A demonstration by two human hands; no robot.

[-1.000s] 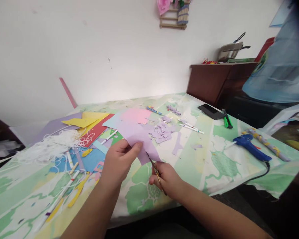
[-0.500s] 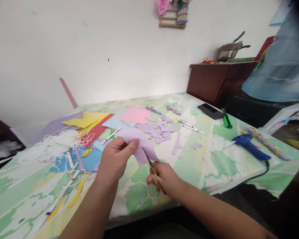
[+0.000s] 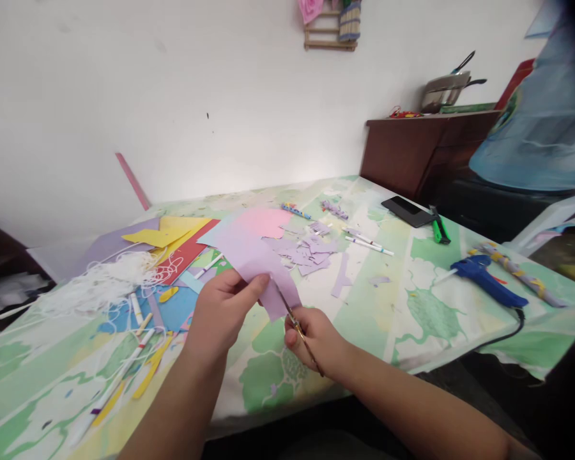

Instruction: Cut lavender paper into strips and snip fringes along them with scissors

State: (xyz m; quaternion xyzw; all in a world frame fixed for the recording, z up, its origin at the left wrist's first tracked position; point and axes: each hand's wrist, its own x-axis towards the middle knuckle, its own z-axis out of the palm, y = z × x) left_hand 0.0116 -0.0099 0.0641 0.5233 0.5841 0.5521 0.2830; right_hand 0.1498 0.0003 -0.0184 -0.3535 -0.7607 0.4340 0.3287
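A sheet of light purple paper (image 3: 249, 254) is pinched between the thumb and fingers of my left hand (image 3: 227, 306), held above the table. My right hand (image 3: 316, 342) grips a pair of gold-handled scissors (image 3: 303, 337), whose blades lie across the lower part of the sheet. Just beyond the sheet, torn purple paper scraps (image 3: 311, 252) are heaped on the tablecloth (image 3: 364, 332). Pink paper (image 3: 268, 219) lies partly hidden behind the held sheet.
Tangled white string (image 3: 100, 284) and coloured sheets, among them a red one (image 3: 191, 249), cover the left side. At right lie a blue glue gun (image 3: 491, 281), a decorated stick (image 3: 522, 275), a green cutter (image 3: 439, 227) and a black flat device (image 3: 407, 211). Markers (image 3: 368, 245) rest mid-table.
The purple sheet has tilted so that more of its face shows, its top spreading up and left. The scissors have turned slightly at the paper; both hands stay nearly in place.
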